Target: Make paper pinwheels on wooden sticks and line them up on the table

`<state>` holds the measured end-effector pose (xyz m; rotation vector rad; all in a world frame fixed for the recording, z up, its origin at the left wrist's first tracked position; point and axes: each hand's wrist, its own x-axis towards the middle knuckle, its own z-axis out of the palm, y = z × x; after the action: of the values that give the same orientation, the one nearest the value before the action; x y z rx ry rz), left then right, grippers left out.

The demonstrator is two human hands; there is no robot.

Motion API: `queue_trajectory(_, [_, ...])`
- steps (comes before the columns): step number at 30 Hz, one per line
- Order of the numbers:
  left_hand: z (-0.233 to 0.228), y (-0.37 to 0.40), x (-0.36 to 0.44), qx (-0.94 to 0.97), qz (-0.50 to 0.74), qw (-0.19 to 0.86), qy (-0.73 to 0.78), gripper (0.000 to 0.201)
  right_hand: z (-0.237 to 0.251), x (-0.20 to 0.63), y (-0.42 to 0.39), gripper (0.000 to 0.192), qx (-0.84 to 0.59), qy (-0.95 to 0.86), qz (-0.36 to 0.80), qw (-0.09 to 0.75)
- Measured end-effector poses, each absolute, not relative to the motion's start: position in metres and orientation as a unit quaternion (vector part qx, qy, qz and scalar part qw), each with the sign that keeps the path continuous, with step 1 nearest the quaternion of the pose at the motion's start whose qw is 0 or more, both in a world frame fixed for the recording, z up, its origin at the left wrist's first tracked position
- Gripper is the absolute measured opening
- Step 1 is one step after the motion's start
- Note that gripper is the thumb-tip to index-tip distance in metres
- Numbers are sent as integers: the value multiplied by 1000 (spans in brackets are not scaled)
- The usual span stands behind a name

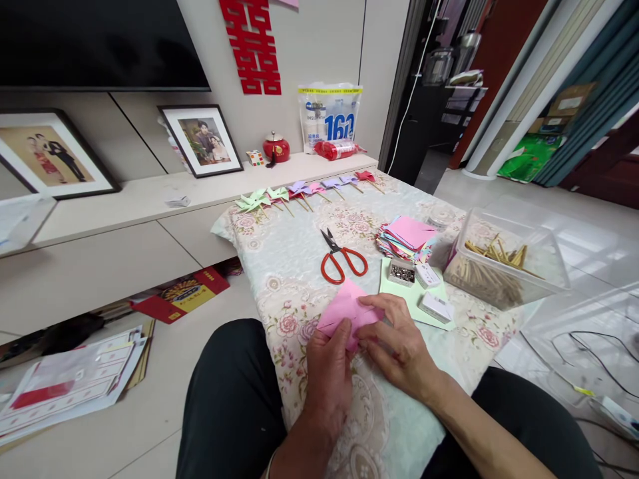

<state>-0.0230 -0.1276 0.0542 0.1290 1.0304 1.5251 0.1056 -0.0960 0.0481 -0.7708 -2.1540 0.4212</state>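
Note:
A pink paper square (pixel 344 307) with cut lines is held between both hands above the floral tablecloth. My left hand (pixel 329 372) is closed on its lower left part, thumb on top. My right hand (pixel 397 342) pinches its right side between thumb and fingers. Just beyond the paper lie scissors (pixel 343 256) with orange handles, blades slightly apart. To the right, a green sheet (pixel 415 303) carries an open box of metal pins (pixel 401 272) and two small white boxes. A stack of coloured paper (pixel 407 236) sits behind it.
Several paper pinwheels (pixel 299 189) on sticks line the table's far edge. A clear plastic bin (pixel 504 266) of thin sticks stands at the right. Behind the table, a white cabinet (pixel 144 203) holds framed photos, a red jar (pixel 276 148) and a large packet (pixel 329 120).

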Motion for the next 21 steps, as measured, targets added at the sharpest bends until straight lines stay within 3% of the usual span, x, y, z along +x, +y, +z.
queue_trajectory(7, [56,-129,-22,91,652,599,456,20,49,104,-100,19,-290,-866,123,387])
queue_trajectory(13, [52,-131,-20,92,657,603,443,23,50,102,-100,16,-335,-828,156,422])
queue_trajectory(21, [57,-136,-17,107,644,577,492,21,48,104,-96,15,-383,-803,217,401])
